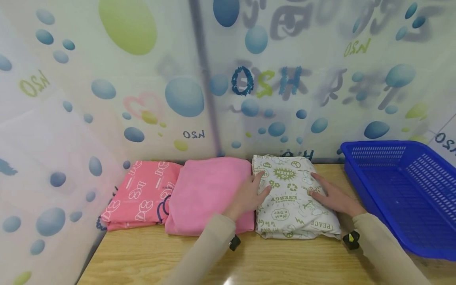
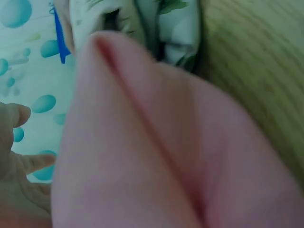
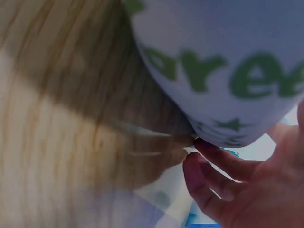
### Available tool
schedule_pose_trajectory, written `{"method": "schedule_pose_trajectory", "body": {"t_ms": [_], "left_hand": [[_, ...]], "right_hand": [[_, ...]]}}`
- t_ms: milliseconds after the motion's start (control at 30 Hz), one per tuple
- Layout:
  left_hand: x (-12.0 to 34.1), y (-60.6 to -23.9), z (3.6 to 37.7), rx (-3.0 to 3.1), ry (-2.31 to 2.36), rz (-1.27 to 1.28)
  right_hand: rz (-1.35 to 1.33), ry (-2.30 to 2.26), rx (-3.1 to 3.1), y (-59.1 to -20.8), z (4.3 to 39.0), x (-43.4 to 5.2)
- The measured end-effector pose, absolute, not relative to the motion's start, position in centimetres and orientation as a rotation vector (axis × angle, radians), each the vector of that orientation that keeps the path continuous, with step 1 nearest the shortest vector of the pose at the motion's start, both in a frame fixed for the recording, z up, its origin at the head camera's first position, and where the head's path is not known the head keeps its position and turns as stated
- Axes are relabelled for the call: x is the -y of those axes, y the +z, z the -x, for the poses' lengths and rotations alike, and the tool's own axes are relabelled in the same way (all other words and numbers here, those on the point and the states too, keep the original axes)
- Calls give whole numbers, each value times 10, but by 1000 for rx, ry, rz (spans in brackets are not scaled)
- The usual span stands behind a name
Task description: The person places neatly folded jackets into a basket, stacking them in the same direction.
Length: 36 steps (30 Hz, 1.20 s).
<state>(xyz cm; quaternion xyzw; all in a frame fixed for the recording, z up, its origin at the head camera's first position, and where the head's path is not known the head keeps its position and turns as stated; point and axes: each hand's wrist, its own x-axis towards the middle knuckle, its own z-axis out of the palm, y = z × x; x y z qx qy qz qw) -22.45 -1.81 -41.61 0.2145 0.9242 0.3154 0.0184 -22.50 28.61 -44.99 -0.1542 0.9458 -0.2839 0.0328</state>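
A folded white cloth with green print (image 1: 293, 198) lies on the wooden table (image 1: 249, 261), rightmost of three folded cloths. My left hand (image 1: 249, 194) rests flat on its left side, fingers straight. On the cloth's right side my right hand (image 1: 331, 194) lies flat too. The left wrist view shows the plain pink cloth (image 2: 156, 156) close up, with the printed cloth (image 2: 142, 23) behind it. In the right wrist view the printed cloth (image 3: 223, 66) bulges over the table (image 3: 71, 118), with my right hand's fingers (image 3: 218, 175) beside its edge.
A plain pink folded cloth (image 1: 208, 194) lies left of the printed one, and a coral patterned cloth (image 1: 142, 194) further left. A blue plastic basket (image 1: 402, 190) stands at the right. A bubble-patterned curtain (image 1: 178, 79) hangs behind the table.
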Motion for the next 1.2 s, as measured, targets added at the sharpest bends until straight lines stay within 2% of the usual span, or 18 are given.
{"method": "schedule_pose_trajectory", "body": {"t_ms": [333, 633, 1000, 1200], "left_hand": [[2, -424, 230, -2779, 1041, -457], [3, -422, 242, -2532, 1199, -283], [4, -430, 245, -2346, 1410, -441], [1, -442, 247, -2151, 1713, -327]], "right_hand": [[414, -1181, -2773, -451, 224, -288], [388, -1264, -2684, -449, 218, -288], [375, -1278, -2681, -451, 215, -299], [349, -1268, -2696, -449, 213, -299]]}}
